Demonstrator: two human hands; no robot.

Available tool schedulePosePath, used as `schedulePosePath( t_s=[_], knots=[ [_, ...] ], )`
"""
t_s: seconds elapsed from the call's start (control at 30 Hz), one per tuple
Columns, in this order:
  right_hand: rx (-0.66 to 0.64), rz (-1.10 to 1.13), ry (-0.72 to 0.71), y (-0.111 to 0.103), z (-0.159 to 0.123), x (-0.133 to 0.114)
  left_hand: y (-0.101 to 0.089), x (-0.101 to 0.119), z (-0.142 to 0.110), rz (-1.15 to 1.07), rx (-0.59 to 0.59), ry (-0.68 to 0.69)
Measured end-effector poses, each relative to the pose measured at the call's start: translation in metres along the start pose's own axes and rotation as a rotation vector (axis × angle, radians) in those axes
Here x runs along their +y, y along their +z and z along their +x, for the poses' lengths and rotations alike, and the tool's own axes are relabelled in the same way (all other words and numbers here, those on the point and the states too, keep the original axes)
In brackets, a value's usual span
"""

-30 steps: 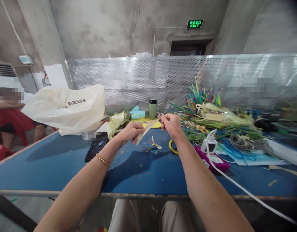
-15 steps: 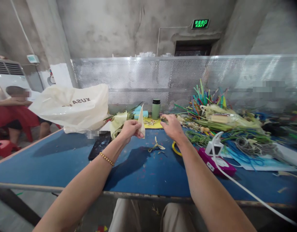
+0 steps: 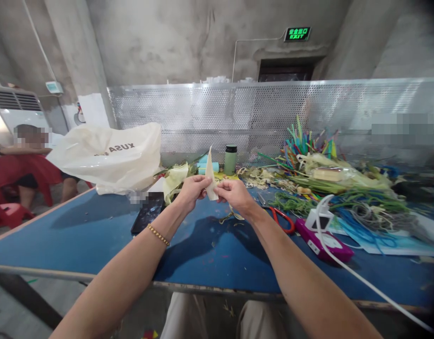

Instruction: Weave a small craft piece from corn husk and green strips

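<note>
A pale, pointed strip of what looks like corn husk (image 3: pixel 211 178) stands upright above the table between my two hands. My left hand (image 3: pixel 194 190), with a beaded bracelet at the wrist, pinches its left edge. On the lower right edge, the fingertips of my right hand (image 3: pixel 234 194) are closed. Beneath the hands lies a small twisted husk scrap (image 3: pixel 234 215), partly hidden by my right hand. More pale green husks (image 3: pixel 175 181) are heaped just left of my left hand.
Red-handled scissors (image 3: pixel 285 221) and a purple power strip (image 3: pixel 325 242) with a white cable are to the right. Coloured stems and coiled cords (image 3: pixel 365 205) fill the right back. A green bottle (image 3: pixel 230 160), a dark tablet (image 3: pixel 148 214) and a white bag (image 3: pixel 111 157) stand around. Someone sits far left.
My right hand has come left from beside the bottle and now pinches the husk's lower edge. The red scissors handles have come into sight, and the view has shifted slightly.
</note>
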State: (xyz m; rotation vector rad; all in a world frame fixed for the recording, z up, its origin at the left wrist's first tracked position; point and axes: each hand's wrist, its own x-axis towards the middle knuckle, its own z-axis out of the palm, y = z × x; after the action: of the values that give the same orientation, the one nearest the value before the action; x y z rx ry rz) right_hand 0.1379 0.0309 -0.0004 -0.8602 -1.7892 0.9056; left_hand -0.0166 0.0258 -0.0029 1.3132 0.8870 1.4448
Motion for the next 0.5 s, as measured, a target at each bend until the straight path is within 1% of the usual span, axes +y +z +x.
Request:
schedulePosePath(
  t_s=[0.1, 0.17, 0.27, 0.37, 0.43, 0.5],
  knots=[
    [0.073, -0.004, -0.007, -0.0003, 0.0038, 0.0035, 0.0000, -0.0016, -0.0004, 0.019, -0.107, -0.047],
    [0.105, 0.020, -0.011, -0.0002, 0.0064, 0.0060, 0.0010, -0.0018, -0.0013, 0.041, -0.127, -0.071],
    [0.117, 0.061, 0.005, 0.0004, 0.0071, 0.0073, 0.0015, -0.0023, -0.0017, 0.015, -0.100, -0.085],
    [0.144, 0.015, -0.007, 0.0015, 0.0040, 0.0055, 0.0000, -0.0039, -0.0004, -0.061, -0.073, -0.123],
    [0.151, -0.041, -0.070, 0.0021, 0.0021, 0.0043, -0.0009, -0.0048, 0.0008, -0.122, -0.030, -0.160],
    [0.162, -0.082, -0.147, 0.0023, 0.0016, 0.0040, -0.0007, -0.0047, 0.0014, -0.166, -0.023, -0.189]
  ],
)
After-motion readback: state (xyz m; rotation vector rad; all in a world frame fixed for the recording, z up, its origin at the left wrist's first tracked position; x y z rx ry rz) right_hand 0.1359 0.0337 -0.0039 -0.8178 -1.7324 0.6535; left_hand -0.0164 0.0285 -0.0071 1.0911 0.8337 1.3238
